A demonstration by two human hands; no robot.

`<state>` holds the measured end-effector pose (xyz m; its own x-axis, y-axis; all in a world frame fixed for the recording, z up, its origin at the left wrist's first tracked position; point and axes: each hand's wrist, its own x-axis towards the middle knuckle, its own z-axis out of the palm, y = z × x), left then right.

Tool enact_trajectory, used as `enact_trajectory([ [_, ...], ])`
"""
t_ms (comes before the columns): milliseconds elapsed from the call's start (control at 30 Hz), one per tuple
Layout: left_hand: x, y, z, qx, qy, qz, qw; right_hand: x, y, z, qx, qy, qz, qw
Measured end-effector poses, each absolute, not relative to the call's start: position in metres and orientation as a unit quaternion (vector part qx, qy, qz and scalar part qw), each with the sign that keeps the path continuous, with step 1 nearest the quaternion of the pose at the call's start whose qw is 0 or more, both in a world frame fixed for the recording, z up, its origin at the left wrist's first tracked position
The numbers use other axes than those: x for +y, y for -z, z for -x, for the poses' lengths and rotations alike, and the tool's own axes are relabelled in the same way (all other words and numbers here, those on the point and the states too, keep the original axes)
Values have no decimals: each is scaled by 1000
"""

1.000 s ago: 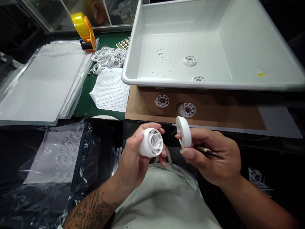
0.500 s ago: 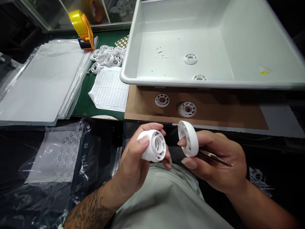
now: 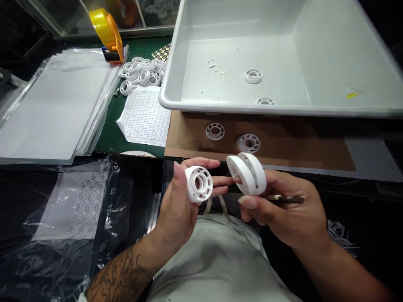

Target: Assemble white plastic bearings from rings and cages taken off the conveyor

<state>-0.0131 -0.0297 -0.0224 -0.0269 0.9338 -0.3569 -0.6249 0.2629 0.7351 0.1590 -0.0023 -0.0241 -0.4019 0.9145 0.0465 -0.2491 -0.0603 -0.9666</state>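
While a big tub (image 3: 252, 110) stands beyond a strip of cardboard (image 3: 299, 144), the handling of small white parts seems in hand, with the pieces held apart. The right hand (image 3: 292, 214), palm inward, pinches two white rings (image 3: 256, 170) between thumb and fingers, their rims tilted toward the other hand. The left hand (image 3: 179, 209) loosely grasps a white wheel (image 3: 200, 184), thumb raised and fingers reaching across beneath the rings. Bringing the parts together would call for turning their faces square and keeping the wheel steady. A thin tool (image 3: 288, 200) (its tip hard to make out) lies tucked within the right hand.
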Motion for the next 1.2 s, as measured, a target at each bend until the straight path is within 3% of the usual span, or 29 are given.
enact_trajectory([
  [933,-34,7,13,385,-583,-182,692,-10,31,-158,-593,-575,308,472],
  [1200,-36,12,14,418,-559,-224,681,-3,30,-145,-624,-571,304,438],
])
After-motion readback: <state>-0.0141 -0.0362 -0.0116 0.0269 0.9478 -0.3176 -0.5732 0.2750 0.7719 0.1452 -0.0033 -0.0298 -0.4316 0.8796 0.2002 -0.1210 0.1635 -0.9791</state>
